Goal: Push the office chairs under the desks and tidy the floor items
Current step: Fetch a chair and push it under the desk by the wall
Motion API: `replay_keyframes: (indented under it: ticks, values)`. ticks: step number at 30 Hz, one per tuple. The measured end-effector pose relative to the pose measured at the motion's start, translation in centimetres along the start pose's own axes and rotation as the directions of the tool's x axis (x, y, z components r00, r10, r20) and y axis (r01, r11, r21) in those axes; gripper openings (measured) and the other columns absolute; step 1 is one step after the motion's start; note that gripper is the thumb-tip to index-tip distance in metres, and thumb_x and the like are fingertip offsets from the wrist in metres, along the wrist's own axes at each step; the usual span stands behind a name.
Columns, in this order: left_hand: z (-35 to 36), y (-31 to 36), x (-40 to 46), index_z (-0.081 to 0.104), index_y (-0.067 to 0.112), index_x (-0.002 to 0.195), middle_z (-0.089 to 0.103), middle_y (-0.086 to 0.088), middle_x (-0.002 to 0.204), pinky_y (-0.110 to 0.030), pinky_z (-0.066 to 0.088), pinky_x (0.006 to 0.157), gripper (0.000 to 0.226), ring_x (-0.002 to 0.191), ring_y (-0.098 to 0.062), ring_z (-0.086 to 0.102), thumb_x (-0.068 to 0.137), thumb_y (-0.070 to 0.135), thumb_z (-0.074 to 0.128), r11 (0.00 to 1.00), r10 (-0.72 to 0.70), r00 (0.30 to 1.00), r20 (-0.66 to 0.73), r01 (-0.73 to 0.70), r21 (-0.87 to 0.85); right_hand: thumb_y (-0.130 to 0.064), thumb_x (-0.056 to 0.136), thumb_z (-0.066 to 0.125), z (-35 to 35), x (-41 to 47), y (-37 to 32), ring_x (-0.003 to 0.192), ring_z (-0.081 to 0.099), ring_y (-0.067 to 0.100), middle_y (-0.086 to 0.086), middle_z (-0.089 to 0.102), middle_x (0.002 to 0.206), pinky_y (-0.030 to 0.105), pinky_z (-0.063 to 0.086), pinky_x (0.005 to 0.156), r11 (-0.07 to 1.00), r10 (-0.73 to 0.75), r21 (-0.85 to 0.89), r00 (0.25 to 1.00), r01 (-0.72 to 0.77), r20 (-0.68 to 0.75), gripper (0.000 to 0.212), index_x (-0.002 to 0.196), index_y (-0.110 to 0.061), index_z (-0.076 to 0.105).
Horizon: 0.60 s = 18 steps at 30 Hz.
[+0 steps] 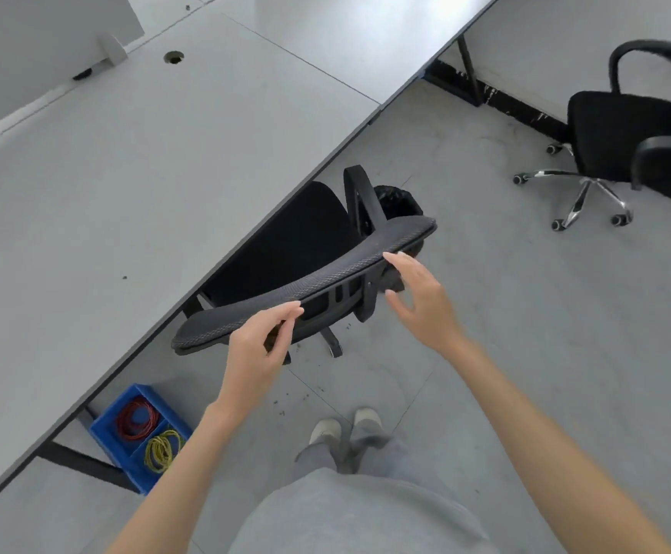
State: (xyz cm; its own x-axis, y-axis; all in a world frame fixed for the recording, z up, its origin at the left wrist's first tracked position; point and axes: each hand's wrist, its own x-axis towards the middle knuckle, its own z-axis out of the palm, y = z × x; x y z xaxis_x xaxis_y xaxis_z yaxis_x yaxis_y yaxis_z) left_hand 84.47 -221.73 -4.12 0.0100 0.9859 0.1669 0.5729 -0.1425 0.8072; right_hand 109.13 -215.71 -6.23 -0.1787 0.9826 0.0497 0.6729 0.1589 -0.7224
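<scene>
Chair backrest (pixel 305 279) pinched by left fingers (pixel 282 312); right fingers (pixel 402 262) spread, just touching rim.

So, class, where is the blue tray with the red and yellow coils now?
Head view, lower left: the blue tray sits on the floor, partly under the grey desk, beside a black leg frame and left of the near chair.

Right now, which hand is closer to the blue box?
Left. The left hand grips the black mesh chair back, up-right of the blue plastic box; the right hand is farther right.
</scene>
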Motion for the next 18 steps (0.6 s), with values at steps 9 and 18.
replay_keyframes:
  ticks: [9,18]
  values:
    - [12.2,3.5,-2.8,0.060,0.023,0.102,0.073,0.015,0.085,-0.012,0.048,0.074,0.026,0.084,0.003,0.064,0.094,0.004,0.045,0.881,-0.206,0.714,0.669,0.433,-0.191,0.010,0.089,0.048,0.3,-20.7,2.0,0.096,0.061,-0.007,0.012,0.059,0.119,0.008,0.044,0.087,0.386,0.807,0.761,0.591,-0.520,-0.006,0.035,0.116,-0.012,0.051]
    - [29.5,16.1,0.8,0.058,0.014,0.111,0.070,0.015,0.089,-0.012,0.048,0.076,0.022,0.080,0.003,0.065,0.095,0.007,0.044,0.972,0.141,0.383,0.913,0.123,-0.202,-0.004,0.093,0.048,-5.3,-30.1,7.8,0.106,0.061,0.010,0.003,0.065,0.114,0.020,0.049,0.089,0.123,0.983,0.960,0.165,-0.250,-0.083,0.026,0.115,-0.016,0.058]
